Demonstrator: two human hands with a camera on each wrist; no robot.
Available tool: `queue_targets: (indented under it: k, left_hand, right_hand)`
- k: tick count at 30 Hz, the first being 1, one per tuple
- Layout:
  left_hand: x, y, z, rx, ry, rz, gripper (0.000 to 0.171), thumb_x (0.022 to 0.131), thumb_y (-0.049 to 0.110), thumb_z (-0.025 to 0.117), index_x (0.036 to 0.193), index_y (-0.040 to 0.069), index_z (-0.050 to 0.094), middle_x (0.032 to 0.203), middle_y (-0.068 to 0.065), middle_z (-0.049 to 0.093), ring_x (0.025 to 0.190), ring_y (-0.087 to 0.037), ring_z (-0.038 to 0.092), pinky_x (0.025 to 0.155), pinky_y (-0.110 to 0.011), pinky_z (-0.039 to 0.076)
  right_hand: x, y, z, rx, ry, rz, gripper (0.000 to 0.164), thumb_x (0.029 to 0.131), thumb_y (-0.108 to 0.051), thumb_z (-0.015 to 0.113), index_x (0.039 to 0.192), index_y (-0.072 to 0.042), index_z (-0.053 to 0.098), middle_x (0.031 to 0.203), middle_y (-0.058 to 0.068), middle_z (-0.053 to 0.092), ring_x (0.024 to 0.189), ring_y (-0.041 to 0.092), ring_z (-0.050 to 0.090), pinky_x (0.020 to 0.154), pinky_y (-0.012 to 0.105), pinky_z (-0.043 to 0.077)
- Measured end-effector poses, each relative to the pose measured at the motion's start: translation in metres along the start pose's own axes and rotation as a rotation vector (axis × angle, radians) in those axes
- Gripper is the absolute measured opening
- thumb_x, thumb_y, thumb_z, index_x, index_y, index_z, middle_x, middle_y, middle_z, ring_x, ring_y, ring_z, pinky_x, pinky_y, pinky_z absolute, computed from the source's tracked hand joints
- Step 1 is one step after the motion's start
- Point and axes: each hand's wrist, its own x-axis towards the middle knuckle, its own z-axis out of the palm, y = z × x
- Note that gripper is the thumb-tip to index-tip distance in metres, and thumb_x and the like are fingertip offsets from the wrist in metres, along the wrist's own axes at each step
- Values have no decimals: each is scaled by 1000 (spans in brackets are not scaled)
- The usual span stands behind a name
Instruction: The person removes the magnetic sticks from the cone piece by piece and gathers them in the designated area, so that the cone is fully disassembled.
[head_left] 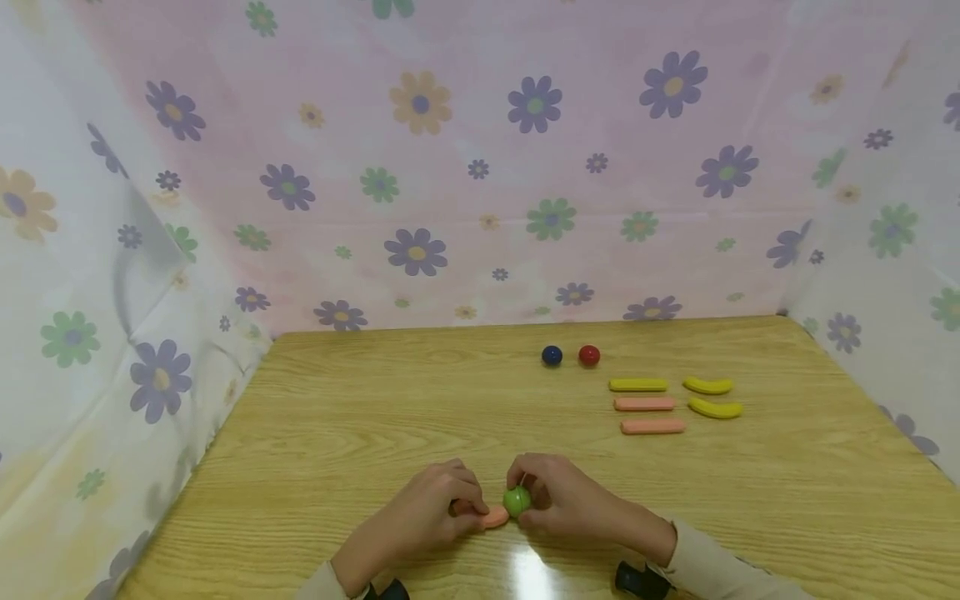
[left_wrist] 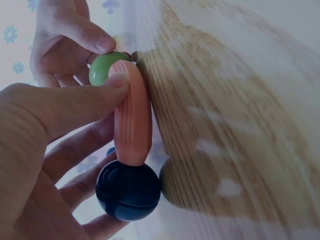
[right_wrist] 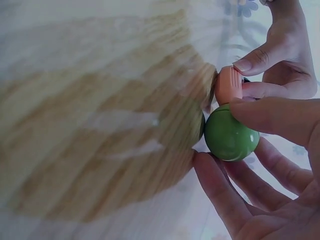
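My left hand pinches a curved, ridged salmon-pink stick between thumb and fingers, low over the wooden table. A dark blue ball sits at that stick's near end in the left wrist view; my hand hides it in the head view. A green ball meets the stick's other end. My right hand grips this ball, the thumb on one side and fingertips round the other. In the right wrist view, the green ball and pink stick are in contact, end to side.
Farther back on the table lie a blue ball and a red ball. To their right are a straight yellow stick, two straight pink sticks and two curved yellow pieces. Flowered cloth surrounds the table.
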Motion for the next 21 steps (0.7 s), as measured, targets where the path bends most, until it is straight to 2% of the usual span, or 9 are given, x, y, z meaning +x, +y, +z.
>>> queue_targets:
  k: [4,12,21]
  left_hand:
    - [0,1,-1,9,-5,0,7,83,23,74,79,18,75,75,17,59,70,-1,50,62,-12,40]
    - [1,1,-1,9,-49,-26,5,84,21,73,85,17,76,83,13,63,76,0,54,66,-14,45]
    - [2,2,4,-36,-13,-4,7,84,24,73,79,18,75,75,16,58,68,-1,50,62,-13,41]
  right_hand:
    - [0,-1,1,-28,30,-11,27,76,-4,76,95,-15,60,93,-8,62,87,7,60,76,26,50]
    - [0,-5,1,-44,80,-19,27,72,-2,76,93,-14,62,93,-6,61,87,9,62,72,25,52]
    - [0,-3,2,-53,97,-51,29,69,1,74,90,-14,61,90,-6,59,81,8,58,64,23,51]
